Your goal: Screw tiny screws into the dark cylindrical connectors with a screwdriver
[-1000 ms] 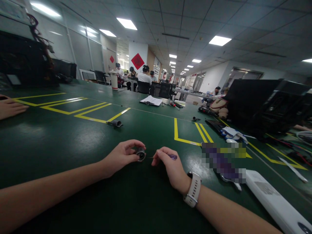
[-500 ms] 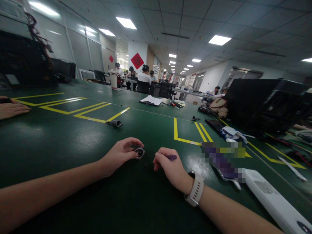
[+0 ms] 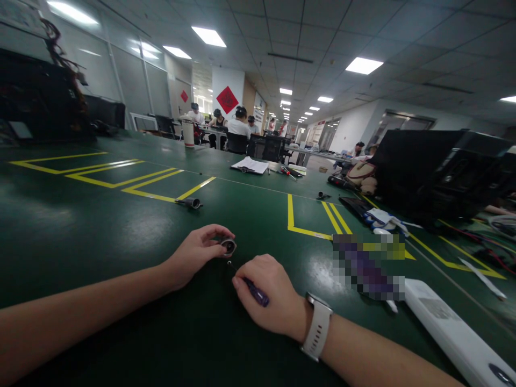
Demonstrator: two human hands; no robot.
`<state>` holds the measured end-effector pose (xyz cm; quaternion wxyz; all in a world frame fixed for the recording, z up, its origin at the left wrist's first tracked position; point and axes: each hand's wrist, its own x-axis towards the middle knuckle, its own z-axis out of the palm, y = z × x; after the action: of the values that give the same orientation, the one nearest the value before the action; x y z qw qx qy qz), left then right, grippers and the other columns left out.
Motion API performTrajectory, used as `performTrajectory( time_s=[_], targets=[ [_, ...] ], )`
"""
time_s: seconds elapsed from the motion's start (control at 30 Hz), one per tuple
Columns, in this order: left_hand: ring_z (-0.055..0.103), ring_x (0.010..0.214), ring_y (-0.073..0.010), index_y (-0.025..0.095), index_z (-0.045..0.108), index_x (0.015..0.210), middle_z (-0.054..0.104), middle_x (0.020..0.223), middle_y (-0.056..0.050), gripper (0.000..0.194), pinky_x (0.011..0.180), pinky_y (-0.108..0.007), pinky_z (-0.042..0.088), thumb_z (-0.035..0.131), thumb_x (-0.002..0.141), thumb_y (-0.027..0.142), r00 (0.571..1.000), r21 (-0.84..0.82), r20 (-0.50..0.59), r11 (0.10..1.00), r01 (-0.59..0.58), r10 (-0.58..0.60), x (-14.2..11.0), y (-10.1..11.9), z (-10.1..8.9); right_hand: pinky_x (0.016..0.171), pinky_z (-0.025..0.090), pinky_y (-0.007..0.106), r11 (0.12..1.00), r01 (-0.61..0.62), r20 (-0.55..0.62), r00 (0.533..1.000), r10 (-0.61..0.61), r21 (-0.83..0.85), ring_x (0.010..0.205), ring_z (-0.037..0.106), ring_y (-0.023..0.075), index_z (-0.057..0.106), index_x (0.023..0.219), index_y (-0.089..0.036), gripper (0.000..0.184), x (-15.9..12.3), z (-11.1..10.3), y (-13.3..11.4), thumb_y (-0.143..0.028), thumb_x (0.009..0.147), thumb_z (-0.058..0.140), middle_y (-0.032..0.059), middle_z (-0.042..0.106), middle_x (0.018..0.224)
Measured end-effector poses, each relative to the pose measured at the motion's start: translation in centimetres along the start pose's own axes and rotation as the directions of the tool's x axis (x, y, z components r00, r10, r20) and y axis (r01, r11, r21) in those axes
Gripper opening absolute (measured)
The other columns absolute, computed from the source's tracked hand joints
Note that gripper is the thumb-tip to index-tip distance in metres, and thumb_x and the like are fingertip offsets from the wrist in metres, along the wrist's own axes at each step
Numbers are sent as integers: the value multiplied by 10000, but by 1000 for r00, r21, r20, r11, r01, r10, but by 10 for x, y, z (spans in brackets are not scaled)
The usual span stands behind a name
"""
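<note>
My left hand (image 3: 197,252) is closed on a small round grey metal part (image 3: 229,246), its hollow open end turned toward me. My right hand (image 3: 266,295), with a pale watch strap on the wrist, is wrapped round a screwdriver (image 3: 257,293) with a purple translucent handle. Its thin dark shaft points up and left, and a tiny bright piece shows at the tip, just below the metal part and apart from it. What that piece is, I cannot make out. Beyond my left hand, a dark funnel-shaped part (image 3: 192,203) lies on the green table (image 3: 133,258).
Another dark part (image 3: 322,195) lies farther right. A clipboard with paper (image 3: 250,165), a red-handled tool (image 3: 287,172) and a cup (image 3: 188,134) stand or lie behind. At right are a blurred purple item (image 3: 363,269), a long white box (image 3: 447,328) and black equipment (image 3: 435,172).
My right hand has moved left and toward me, and the screwdriver has turned so its shaft points at the metal part. The other person's hand at far left has gone from view.
</note>
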<state>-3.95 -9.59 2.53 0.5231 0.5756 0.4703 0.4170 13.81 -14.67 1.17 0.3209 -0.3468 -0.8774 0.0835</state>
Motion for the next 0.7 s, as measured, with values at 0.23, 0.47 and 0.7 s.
performTrajectory(
  time_s=[0.23,0.47,0.7],
  targets=[
    [640,914,-246,162,591,863,657,932,-48,291,834,-394,518,676,589,209,997,-31,-79,999,-26,24,1,-3,-1,715,384,290,999,31,-14,999,-31,12,723,546,147,559,830,-171,101,-2,-2,-2,-197,845,463,30,617,756],
    [642,902,-239,158,582,834,653,951,-60,276,756,-353,543,683,581,193,997,-67,-74,998,-15,10,3,-4,0,774,391,304,999,36,-54,998,-34,27,830,557,165,558,908,-164,108,-1,-3,-2,-185,857,465,52,627,848],
    [650,874,-222,161,585,853,661,949,-52,279,798,-364,520,681,591,178,1000,8,-11,1000,-16,16,0,-1,-1,803,393,313,999,19,-36,999,-18,29,886,567,172,560,947,-174,115,2,-4,-3,-211,871,482,54,642,909]
  ],
)
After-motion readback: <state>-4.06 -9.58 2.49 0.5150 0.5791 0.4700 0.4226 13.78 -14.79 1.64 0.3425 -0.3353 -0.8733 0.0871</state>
